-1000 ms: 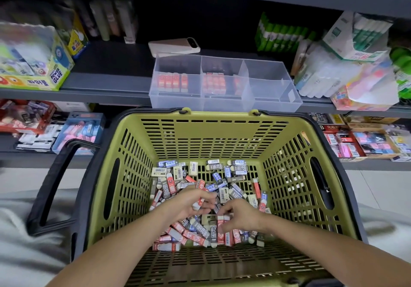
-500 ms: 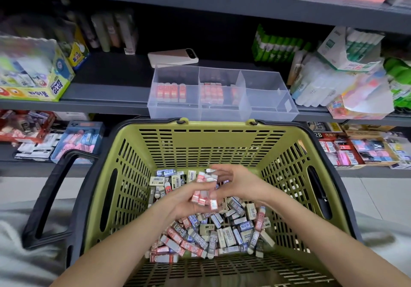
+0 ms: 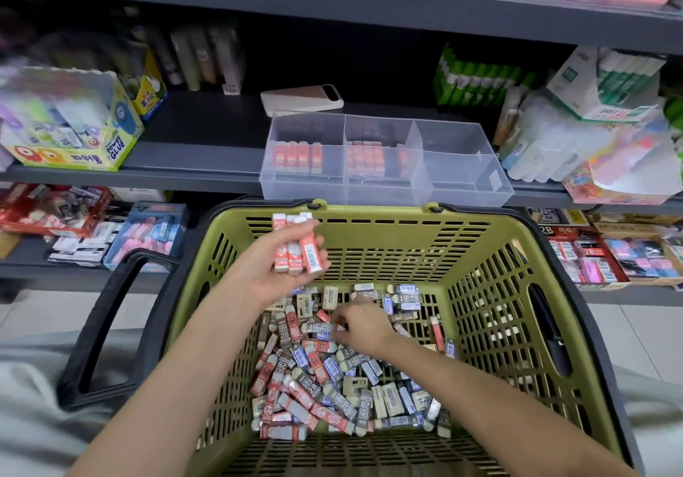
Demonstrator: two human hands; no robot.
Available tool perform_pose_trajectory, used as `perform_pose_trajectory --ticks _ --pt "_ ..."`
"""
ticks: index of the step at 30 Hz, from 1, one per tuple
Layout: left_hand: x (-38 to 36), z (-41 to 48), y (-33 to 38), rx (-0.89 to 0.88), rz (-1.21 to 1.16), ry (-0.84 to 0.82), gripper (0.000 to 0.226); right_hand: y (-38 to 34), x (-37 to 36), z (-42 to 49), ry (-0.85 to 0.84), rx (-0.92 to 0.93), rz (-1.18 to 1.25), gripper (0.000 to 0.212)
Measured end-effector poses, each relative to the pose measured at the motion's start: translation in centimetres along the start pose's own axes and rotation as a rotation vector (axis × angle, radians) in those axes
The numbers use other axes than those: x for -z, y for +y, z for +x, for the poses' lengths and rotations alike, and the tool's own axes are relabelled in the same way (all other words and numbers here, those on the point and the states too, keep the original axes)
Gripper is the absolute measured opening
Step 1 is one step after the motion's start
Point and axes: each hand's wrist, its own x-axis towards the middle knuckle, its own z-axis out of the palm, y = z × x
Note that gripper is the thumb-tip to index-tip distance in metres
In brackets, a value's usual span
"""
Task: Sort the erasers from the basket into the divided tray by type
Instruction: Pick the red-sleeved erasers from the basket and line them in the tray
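Found red-sleeved erasers [image 3: 299,247] gripped as a loose fan in curled left hand [image 3: 273,277], raised over far-left wall of basket [image 3: 388,240] and short of divided tray [image 3: 462,184] on shelf [image 3: 192,158] beyond; noted right hand [image 3: 364,327] curled into mixed pile [image 3: 325,395], hold undeterminable; judged liable to slip or misfile through slack, overfull grip.

A pale power bank [image 3: 301,100] is lying on the grey shelf [image 3: 199,158], with a Power Glue carton [image 3: 70,133] sitting well off to its left and green glue sticks [image 3: 480,83] standing to its right. Boxes marked 2B [image 3: 587,255] are resting on the shelf below.
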Motion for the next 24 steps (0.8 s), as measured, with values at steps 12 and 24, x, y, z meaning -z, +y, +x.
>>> perform_pose_trajectory --ticks 12,24 --pt "1.1 -1.3 2.1 -0.06 -0.043 0.001 0.014 0.1 -0.9 1.3 -0.109 -0.213 0.203 0.026" --pt "-1.1 -1.7 6.0 -0.252 -0.051 -0.046 0.02 -3.1 15.0 -4.1 0.216 0.096 0.638 0.013"
